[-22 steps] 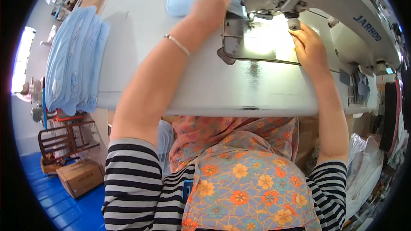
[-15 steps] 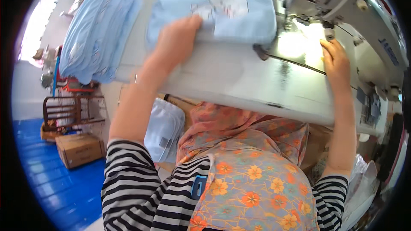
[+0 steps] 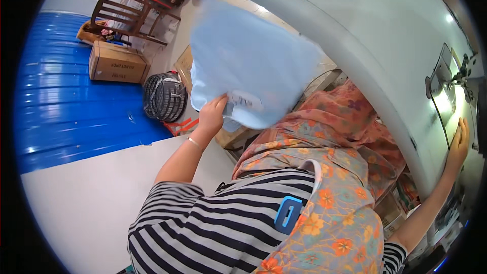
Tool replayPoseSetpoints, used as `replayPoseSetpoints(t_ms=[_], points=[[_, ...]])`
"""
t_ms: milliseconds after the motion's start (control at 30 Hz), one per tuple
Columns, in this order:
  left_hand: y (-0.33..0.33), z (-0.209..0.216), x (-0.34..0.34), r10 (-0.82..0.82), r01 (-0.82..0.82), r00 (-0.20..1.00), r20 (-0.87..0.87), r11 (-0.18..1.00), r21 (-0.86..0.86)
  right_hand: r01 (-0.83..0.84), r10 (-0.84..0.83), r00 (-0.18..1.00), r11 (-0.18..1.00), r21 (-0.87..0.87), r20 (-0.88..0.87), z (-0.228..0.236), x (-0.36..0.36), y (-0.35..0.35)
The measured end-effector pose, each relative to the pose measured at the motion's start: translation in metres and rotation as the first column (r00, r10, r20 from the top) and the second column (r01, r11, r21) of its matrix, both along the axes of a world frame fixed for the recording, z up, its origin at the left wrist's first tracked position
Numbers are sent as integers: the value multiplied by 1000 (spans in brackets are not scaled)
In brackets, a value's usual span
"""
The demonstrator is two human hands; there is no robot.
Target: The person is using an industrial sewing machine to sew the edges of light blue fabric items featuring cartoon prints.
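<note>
We observe the left hand (image 3: 211,116) with thumb and fingers closed on the near edge of a blue cloth (image 3: 248,56); the cloth spreads out just left of the table (image 3: 350,30), its far and right edges blurred; we see the right hand (image 3: 459,144), fingers nearly straight, close together and empty, beside the lit part of the sewing machine (image 3: 462,78) at right; whether they touch it we cannot tell; at far left we record a cardboard box (image 3: 117,63) near a dark basket (image 3: 165,97).
</note>
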State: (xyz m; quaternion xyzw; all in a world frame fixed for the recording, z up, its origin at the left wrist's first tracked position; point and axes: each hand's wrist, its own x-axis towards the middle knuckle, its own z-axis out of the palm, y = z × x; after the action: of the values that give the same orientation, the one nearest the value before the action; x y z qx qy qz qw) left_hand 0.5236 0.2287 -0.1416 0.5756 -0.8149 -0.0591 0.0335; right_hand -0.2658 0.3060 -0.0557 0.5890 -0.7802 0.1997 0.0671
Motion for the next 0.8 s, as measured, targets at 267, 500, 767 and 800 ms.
replayPoseSetpoints(t_ms=[267,500,767,800], points=[[-18,-89,29,280,-281,959,46,960,16,4,-5,1000,1000,-12,-28,-3,-1,6],[-32,-95,-16,279,-376,914,293,853,361,65,-65,998,998,-17,19,8,14,8],[-209,142,-132,-355,128,923,-149,647,-752,147,-146,988,989,-22,43,12,37,13],[-235,174,-137,-385,133,918,-96,526,-840,150,-149,988,988,-38,47,14,42,11]])
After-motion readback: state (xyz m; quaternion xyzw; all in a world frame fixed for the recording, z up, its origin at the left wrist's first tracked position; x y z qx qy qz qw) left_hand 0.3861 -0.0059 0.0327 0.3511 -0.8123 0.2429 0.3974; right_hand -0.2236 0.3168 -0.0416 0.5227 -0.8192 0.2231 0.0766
